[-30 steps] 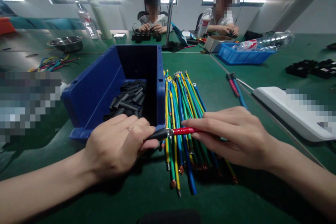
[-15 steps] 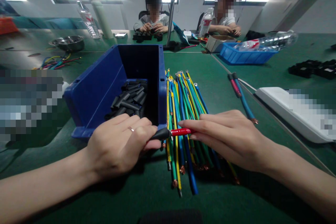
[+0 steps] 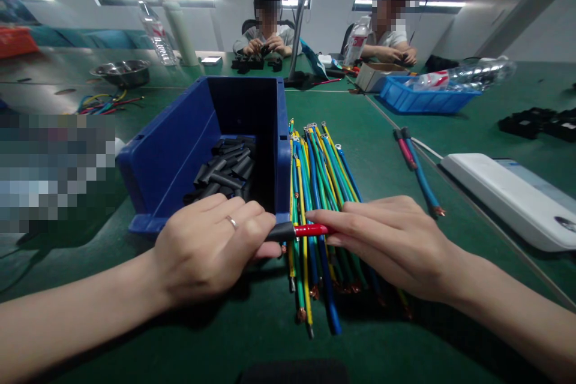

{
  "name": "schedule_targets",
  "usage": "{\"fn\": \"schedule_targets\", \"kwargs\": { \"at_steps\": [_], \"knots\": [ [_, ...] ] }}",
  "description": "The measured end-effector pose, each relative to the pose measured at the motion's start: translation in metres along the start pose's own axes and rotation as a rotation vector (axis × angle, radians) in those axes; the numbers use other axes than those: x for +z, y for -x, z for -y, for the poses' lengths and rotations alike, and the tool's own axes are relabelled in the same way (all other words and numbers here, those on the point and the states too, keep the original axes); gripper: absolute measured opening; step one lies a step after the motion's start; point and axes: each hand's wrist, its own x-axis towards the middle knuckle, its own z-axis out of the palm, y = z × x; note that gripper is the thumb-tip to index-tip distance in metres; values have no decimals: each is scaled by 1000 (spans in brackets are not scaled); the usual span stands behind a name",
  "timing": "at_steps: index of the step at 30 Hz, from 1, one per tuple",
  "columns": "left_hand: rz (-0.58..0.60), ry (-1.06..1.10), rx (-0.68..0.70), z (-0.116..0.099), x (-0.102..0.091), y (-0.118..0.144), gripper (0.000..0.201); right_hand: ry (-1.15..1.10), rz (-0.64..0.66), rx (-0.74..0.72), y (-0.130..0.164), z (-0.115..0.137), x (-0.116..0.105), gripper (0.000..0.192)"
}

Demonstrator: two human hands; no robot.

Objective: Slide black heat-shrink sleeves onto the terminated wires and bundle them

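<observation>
Just in front of blue bin point(image 3: 180, 150): left hand point(image 3: 211, 249) pinches black sleeve point(image 3: 279, 231), right hand point(image 3: 396, 240) grips red wire point(image 3: 311, 230), over wire bundle point(image 3: 319, 192). Step: sleeving wire end. Next likely needs straight, steady push.

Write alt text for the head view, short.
Two hands meet over a green table: the left hand grips a black sleeve on a red wire held by the right hand, above a wire bundle beside a blue bin of sleeves.
</observation>
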Motion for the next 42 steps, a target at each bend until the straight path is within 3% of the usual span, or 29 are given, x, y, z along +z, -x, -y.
{"fn": "schedule_targets", "kwargs": {
  "at_steps": [37,42],
  "knots": [
    [4,12,-6,0,0,-2,24,-17,34,7,-4,10,5,18],
    [-8,24,-48,-3,0,-1,37,51,6,28,-5,6,-1,16]
  ]
}}
